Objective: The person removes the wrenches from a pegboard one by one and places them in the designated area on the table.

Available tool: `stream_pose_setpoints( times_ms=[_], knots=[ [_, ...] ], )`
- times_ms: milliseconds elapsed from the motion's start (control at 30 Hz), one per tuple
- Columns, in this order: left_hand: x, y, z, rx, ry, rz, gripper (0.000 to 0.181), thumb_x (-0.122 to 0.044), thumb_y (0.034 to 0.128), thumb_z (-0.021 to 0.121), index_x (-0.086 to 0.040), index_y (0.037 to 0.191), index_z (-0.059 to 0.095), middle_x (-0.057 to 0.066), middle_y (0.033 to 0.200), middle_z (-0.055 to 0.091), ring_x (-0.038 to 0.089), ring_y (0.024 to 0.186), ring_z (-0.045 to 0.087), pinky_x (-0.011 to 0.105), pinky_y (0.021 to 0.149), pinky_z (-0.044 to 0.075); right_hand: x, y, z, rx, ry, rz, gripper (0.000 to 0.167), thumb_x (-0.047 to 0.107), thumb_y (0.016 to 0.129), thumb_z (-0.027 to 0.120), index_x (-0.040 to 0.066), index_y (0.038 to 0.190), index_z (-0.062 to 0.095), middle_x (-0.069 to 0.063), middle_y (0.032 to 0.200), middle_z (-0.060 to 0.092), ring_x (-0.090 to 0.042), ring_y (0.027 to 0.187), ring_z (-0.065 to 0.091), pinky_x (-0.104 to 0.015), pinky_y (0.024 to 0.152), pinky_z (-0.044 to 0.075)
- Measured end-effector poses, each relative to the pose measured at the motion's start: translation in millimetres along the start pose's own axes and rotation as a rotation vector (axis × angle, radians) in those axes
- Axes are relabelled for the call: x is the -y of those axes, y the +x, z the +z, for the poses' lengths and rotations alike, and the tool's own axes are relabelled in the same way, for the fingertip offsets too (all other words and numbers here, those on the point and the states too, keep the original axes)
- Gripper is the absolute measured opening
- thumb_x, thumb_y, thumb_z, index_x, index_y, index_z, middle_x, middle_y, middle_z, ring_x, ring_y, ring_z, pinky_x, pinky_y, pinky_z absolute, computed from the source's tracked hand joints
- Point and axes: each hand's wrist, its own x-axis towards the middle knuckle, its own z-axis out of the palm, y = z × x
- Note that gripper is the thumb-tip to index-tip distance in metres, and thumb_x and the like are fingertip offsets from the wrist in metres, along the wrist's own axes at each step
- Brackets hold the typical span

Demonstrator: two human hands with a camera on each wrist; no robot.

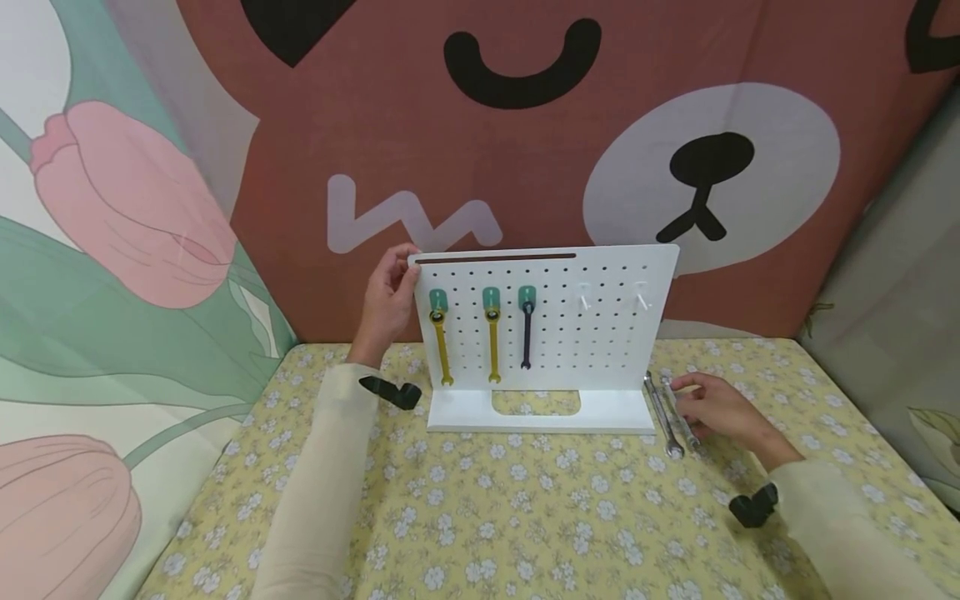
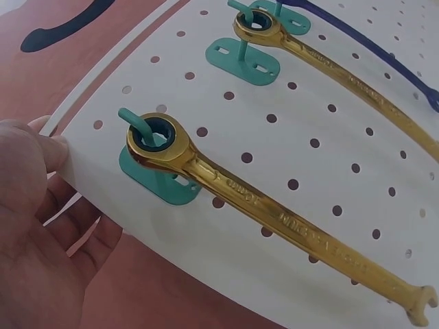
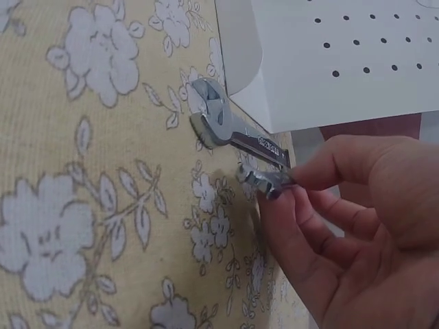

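Note:
A white pegboard [image 1: 600,350] stands upright on its base. My left hand [image 1: 388,300] grips its upper left corner, thumb on the front and fingers behind the edge. Two gold ratchet wrenches [image 1: 442,350] and a dark wrench [image 1: 527,337] hang by their ring ends from green hooks [image 2: 140,123]. To the right of the board, my right hand [image 1: 716,410] pinches a silver wrench [image 3: 264,179] between thumb and index finger, low over the cloth. Beside it another silver wrench [image 1: 662,417] lies on the table along the board's base.
Two clear hooks [image 1: 584,297] sit bare on the right half of the pegboard. A yellow floral tablecloth [image 1: 525,508] covers the table. Behind it hangs a printed curtain [image 1: 525,167] with a bear's face. The board's base has a cut-out at the front.

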Motion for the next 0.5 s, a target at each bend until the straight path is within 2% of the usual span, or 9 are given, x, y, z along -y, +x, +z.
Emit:
stream_pose_setpoints(
  times_ms=[133,300,500],
  knots=[
    [0.6,0.6,0.6,-0.010,0.004,0.002,0.027,-0.015,0.1091,0.053,-0.005,0.134,0.056,0.014,0.105,0.060,0.025,0.093,0.057,0.043,0.084,0.049,2.1,2.0,0.7,-0.013,-0.049,0.025,0.045,0.008,0.100,0.051,-0.010,0.141,0.042,-0.013,0.089,0.055,-0.024,0.069,0.050,-0.041,0.061,0.047],
    [1.1,0.8,1.3,-0.014,-0.019,0.008,0.025,-0.014,0.1090,0.053,-0.005,0.133,0.057,0.017,0.105,0.060,0.025,0.092,0.057,0.034,0.081,0.048,1.8,5.1,1.3,-0.015,-0.062,0.047,0.042,0.007,0.100,0.051,-0.010,0.138,0.044,-0.013,0.085,0.056,-0.025,0.068,0.052,-0.041,0.061,0.049],
    [2.6,0.0,0.8,-0.011,-0.009,0.007,0.027,-0.015,0.1091,0.053,-0.005,0.134,0.056,0.016,0.105,0.059,0.026,0.093,0.056,0.034,0.082,0.047,-3.2,8.3,5.0,-0.047,-0.123,0.043,0.039,0.007,0.100,0.053,-0.009,0.135,0.048,-0.014,0.088,0.058,-0.024,0.067,0.054,-0.040,0.059,0.050]
  ],
)
